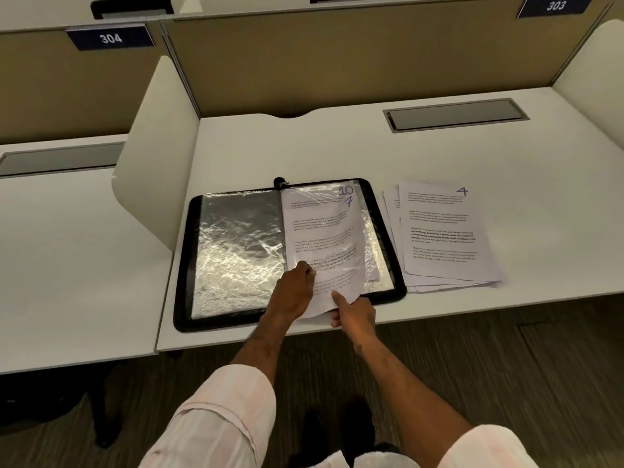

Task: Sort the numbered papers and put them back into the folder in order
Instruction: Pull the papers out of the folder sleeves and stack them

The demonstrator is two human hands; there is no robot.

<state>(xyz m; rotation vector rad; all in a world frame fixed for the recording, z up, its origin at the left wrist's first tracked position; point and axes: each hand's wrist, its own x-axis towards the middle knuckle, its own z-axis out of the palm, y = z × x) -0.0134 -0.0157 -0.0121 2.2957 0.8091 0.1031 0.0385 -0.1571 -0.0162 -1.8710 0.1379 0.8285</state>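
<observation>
Plastic sleeve (369, 238) pinched by left fingers (305, 269), paper 7 (320, 231) by right fingers (335, 321).

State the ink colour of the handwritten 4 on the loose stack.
Blue; the head view shows the 4 on the stack.

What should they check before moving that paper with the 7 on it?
1. Folder open flat on the desk: ok.
2. Right hand pinches the bottom of the sheet marked 7: ok.
3. Left hand holds the plastic sleeve open: cannot tell, its curled fingers hide the edge.
4. Papers in order: not ok, 7 lies over the sheet marked 10.
5. Stack topped by 4 sits beside the folder: ok.
6. Left sleeve looks free: ok.
</observation>
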